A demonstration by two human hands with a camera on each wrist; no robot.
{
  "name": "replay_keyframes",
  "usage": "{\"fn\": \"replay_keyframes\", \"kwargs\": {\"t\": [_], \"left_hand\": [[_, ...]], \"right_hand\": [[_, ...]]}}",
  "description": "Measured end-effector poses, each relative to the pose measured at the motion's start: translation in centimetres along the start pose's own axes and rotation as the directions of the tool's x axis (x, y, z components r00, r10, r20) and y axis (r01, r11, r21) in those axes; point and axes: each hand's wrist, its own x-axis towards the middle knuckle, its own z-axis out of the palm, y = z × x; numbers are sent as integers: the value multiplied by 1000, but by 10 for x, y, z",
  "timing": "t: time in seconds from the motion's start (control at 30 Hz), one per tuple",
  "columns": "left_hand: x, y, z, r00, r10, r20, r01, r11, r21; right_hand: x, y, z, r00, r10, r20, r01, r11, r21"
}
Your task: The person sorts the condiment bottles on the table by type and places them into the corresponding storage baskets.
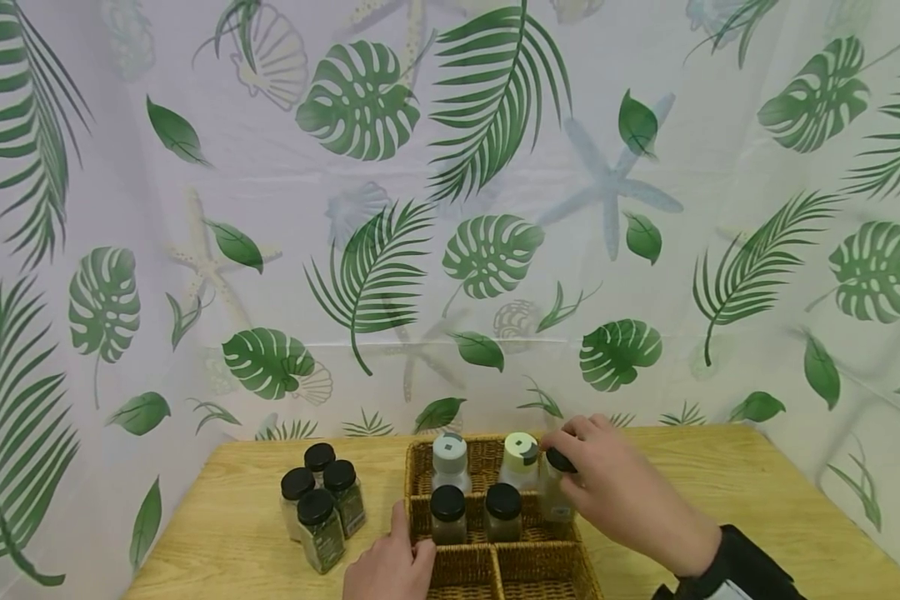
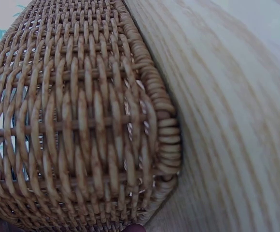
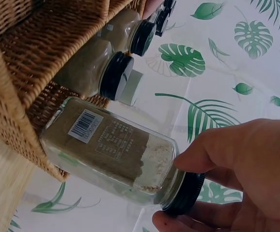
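Along the wicker basket (image 2: 77,116), looks part-way done: shows two black-lidded jars (image 1: 448,517) in the middle row, two pale-capped bottles (image 1: 450,454) behind, four jars (image 1: 322,542) left outside on the table (image 1: 210,517). Clamps a powder jar (image 3: 116,145) by its black lid (image 3: 188,191) in the right hand (image 1: 615,479), bent over from the right, perhaps just inside that row, hard to judge. Pinches the left wall in the left hand (image 1: 392,562).

The bare left hand (image 1: 392,565) points toward twelve o'clock; the bare, black-cuffed right hand (image 1: 618,492), its fingers (image 1: 577,432) curled, toward ten.
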Motion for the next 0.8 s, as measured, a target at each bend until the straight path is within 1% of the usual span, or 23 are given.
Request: {"fn": "replay_keyframes", "kwargs": {"t": [0.17, 0.33, 0.53, 0.8], "left_hand": [[1, 0, 0, 1000, 8, -1, -8, 1000, -13], [1, 0, 0, 1000, 3, -6, -3, 1000, -8], [-1, 0, 1, 1000, -1, -29, 1, 1000, 7], [-2, 0, -1, 1000, 0, -18, 0, 1000, 5]], "right_hand": [[2, -3, 6, 1000, 1, 22, -1, 1000, 12], [3, -5, 12, 999, -1, 45, 0, 1000, 29], [1, -4, 23, 996, 30, 85, -37, 996, 75], [1, -2, 35, 982, 79, 171, -92, 993, 74]]}}
